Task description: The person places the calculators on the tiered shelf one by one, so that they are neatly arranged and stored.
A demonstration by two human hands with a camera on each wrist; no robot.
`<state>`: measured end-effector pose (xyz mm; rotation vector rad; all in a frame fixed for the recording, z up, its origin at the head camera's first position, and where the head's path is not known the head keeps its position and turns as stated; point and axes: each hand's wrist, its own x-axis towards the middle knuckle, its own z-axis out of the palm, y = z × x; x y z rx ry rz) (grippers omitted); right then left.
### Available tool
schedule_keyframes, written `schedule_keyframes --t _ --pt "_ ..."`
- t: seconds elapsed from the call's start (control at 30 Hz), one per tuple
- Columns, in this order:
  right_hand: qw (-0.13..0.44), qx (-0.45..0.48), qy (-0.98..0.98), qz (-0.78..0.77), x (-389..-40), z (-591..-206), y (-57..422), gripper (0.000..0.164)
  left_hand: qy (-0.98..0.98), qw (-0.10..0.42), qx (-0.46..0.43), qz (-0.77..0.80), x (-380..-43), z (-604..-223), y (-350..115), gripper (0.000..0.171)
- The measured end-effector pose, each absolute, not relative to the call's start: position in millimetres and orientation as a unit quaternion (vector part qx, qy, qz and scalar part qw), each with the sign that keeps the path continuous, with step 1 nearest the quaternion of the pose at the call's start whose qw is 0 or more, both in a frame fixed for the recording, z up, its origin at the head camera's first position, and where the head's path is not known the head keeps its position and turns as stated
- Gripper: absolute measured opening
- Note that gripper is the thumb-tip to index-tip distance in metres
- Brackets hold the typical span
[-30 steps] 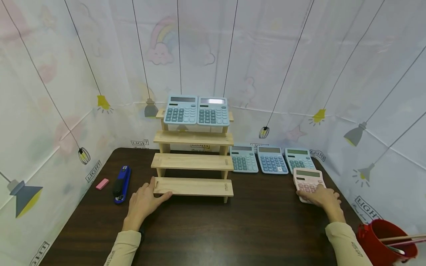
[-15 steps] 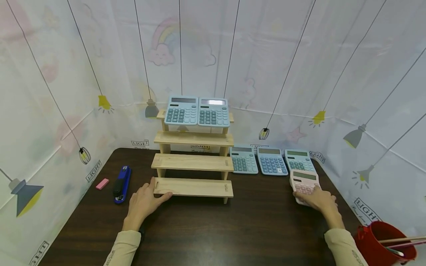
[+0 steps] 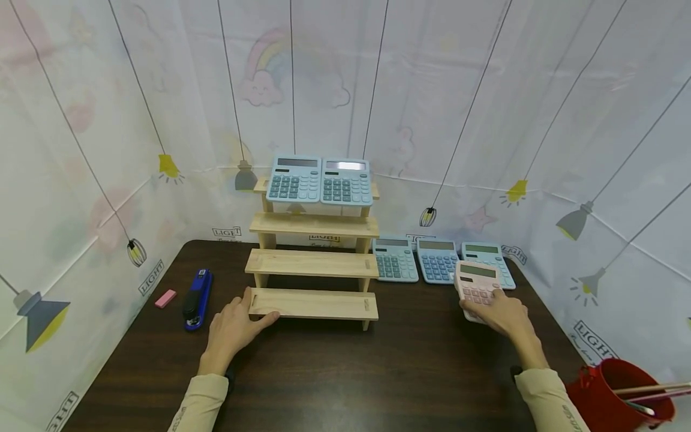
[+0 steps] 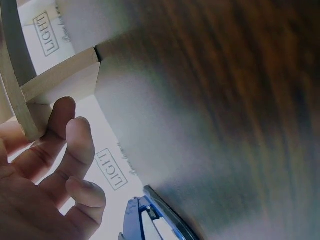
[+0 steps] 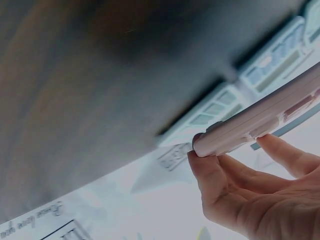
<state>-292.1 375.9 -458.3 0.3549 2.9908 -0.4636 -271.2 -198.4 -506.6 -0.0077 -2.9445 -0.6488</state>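
Note:
My right hand (image 3: pixel 503 313) grips the lower part of a pink calculator (image 3: pixel 477 282), thumb at the near-left edge. In the right wrist view the pink calculator (image 5: pixel 260 117) appears edge-on, tilted, with my fingertips at its end and a gap between it and the table. It overlaps two blue calculators in the head view. My left hand (image 3: pixel 232 333) holds the left end of the lowest step of a four-step wooden stand (image 3: pixel 315 303), thumb along the front edge. Two light blue calculators (image 3: pixel 293 179) lean side by side on the top step; the lower three steps are bare.
Right of the stand lie light blue (image 3: pixel 394 260), blue (image 3: pixel 438 261) and pale green-blue (image 3: pixel 488 259) calculators in a row at the table's back. A blue stapler (image 3: pixel 198 300) and pink eraser (image 3: pixel 165 299) lie left. A red bucket (image 3: pixel 599 393) with sticks stands front right.
My right hand has carried the pink calculator left, from in front of the rightmost blue calculator towards the middle one, and raised it slightly. My left hand stays at the stand.

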Motion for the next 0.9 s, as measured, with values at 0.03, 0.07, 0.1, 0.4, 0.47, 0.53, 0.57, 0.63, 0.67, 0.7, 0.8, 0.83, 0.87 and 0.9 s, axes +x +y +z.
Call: schedule_keyframes --t 0.03,0.07,0.1,0.4,0.47,0.53,0.57,0.63,0.67,0.7,0.8,0.83,0.87,0.9 --pt "0.043 0.113 0.981 -0.153 -292 -456 372 0.123 -0.974 0.064 -0.003 -0.215 -271 -507 -198 0.113" --pt "0.041 0.111 0.981 -0.154 -293 -455 368 0.123 -0.974 0.064 -0.003 -0.216 -271 -507 -198 0.113" --pt "0.041 0.110 0.980 -0.158 -294 -453 363 0.123 -0.974 0.065 -0.003 -0.217 -270 -507 -198 0.113" --pt "0.021 0.077 0.981 -0.177 -303 -435 323 0.121 -0.974 0.066 -0.003 -0.215 -270 -507 -198 0.112" --pt "0.009 0.061 0.982 -0.177 -306 -431 314 0.119 -0.974 0.066 -0.002 -0.215 -270 -507 -198 0.113" --pt "0.001 0.051 0.983 -0.177 -308 -425 305 0.119 -0.974 0.065 -0.002 -0.215 -270 -507 -198 0.113" --pt "-0.002 0.047 0.983 -0.179 -309 -423 300 0.119 -0.974 0.064 -0.002 -0.216 -270 -507 -199 0.113" --pt "-0.007 0.041 0.983 -0.181 -311 -418 291 0.120 -0.974 0.063 -0.001 -0.216 -270 -507 -199 0.114" --pt "-0.009 0.039 0.982 -0.183 -312 -416 287 0.119 -0.974 0.063 -0.001 -0.216 -270 -507 -199 0.114" --pt "-0.013 0.035 0.982 -0.184 -313 -414 282 0.119 -0.974 0.063 -0.001 -0.217 -271 -507 -199 0.114" --pt "-0.028 0.021 0.982 -0.186 -316 -407 269 0.116 -0.974 0.061 -0.001 -0.217 -271 -506 -199 0.115" --pt "-0.034 0.015 0.982 -0.185 -318 -404 266 0.114 -0.974 0.060 -0.001 -0.216 -271 -506 -199 0.115" --pt "-0.041 0.009 0.982 -0.185 -319 -402 262 0.111 -0.975 0.059 -0.001 -0.216 -271 -506 -199 0.115" --pt "-0.046 0.003 0.982 -0.185 -320 -400 259 0.109 -0.975 0.057 -0.002 -0.217 -270 -506 -199 0.115"
